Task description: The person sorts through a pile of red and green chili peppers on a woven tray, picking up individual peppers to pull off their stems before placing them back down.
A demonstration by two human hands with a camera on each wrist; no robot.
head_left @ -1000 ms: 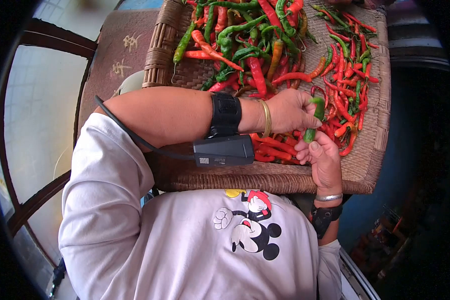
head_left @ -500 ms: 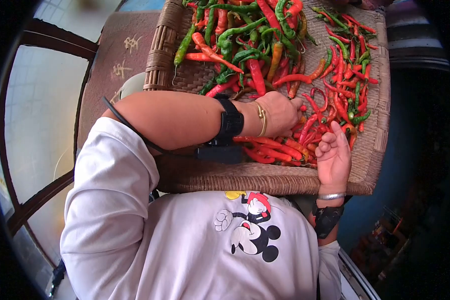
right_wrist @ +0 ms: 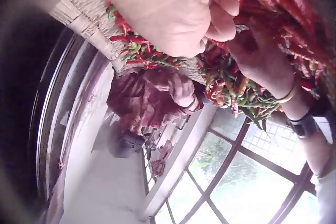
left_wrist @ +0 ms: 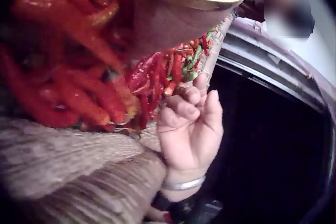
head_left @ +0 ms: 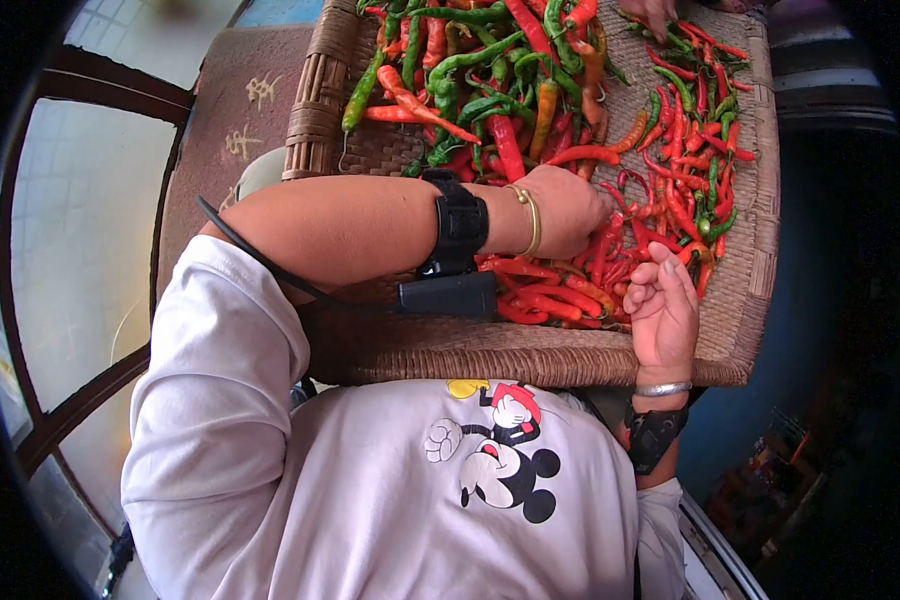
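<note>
My left hand [head_left: 565, 210], with a gold bracelet, reaches down into red chili peppers [head_left: 555, 298] in the woven basket tray [head_left: 450, 366]. Its fingertips are hidden among the peppers in the head view; the right wrist view shows the same hand [right_wrist: 262, 64] bent down over the pile. I cannot tell whether it grips one. To its right, my right hand [head_left: 663, 315], with a silver bracelet, is held palm up above the tray's near edge. Its fingers curl loosely and hold nothing, as the left wrist view of this hand [left_wrist: 190, 132] also shows.
A heap of mixed green and red peppers [head_left: 510, 85] fills the tray's far left. Smaller peppers [head_left: 695, 165] lie along its right side. Another person's hand [head_left: 652, 14] reaches in at the far edge. A brown lettered board [head_left: 235, 110] lies left of the tray.
A green pepper held between both hands is out of them; a green one now lies at the right pile. The left hand has lowered into the red peppers. Another person's hand has appeared.
</note>
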